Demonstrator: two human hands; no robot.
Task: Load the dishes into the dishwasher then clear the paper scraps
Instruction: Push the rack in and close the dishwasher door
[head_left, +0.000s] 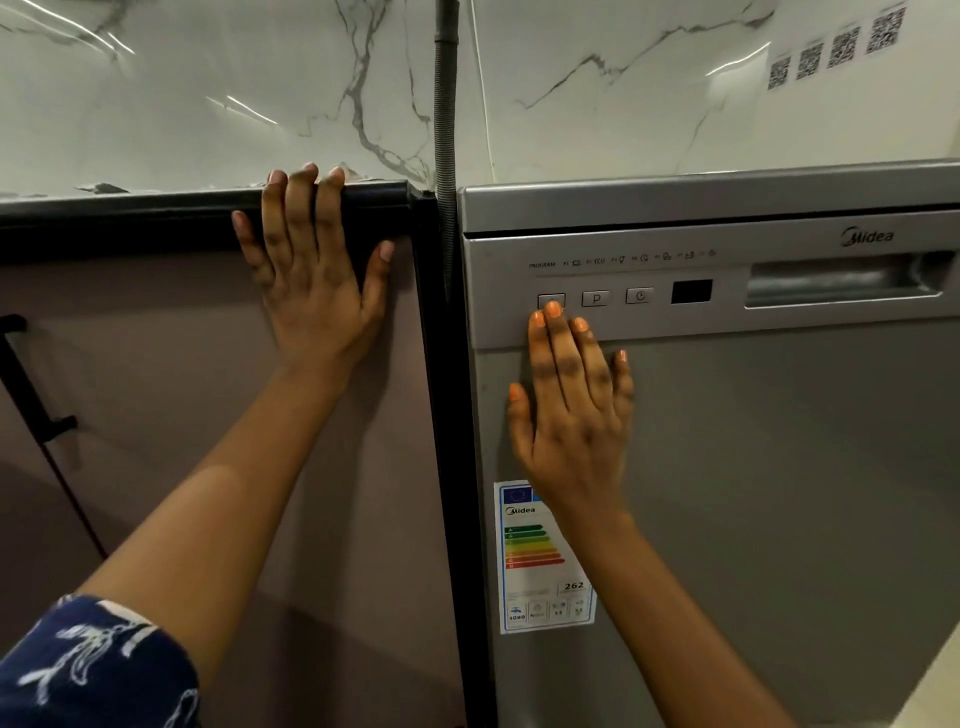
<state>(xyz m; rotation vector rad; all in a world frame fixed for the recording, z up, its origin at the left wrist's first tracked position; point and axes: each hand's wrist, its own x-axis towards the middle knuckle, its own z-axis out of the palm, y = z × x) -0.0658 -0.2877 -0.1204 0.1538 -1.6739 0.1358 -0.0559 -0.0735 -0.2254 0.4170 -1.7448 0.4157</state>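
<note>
The grey dishwasher (753, 467) fills the right half of the view, its door closed. My right hand (571, 410) lies flat against the door, fingers apart, the middle fingertip touching the leftmost button (551, 300) of the control panel. My left hand (311, 275) rests on the black edge of the counter (156, 208) beside the dishwasher, its fingertips over the rim, holding nothing. No dishes or paper scraps are in view.
A recessed door handle (841, 280) sits at the panel's right. A grey corrugated hose (445, 104) runs up the marble wall between counter and dishwasher. A mauve cabinet door (156, 389) with a black handle (31, 379) is on the left. An energy label (540, 561) is stuck low on the door.
</note>
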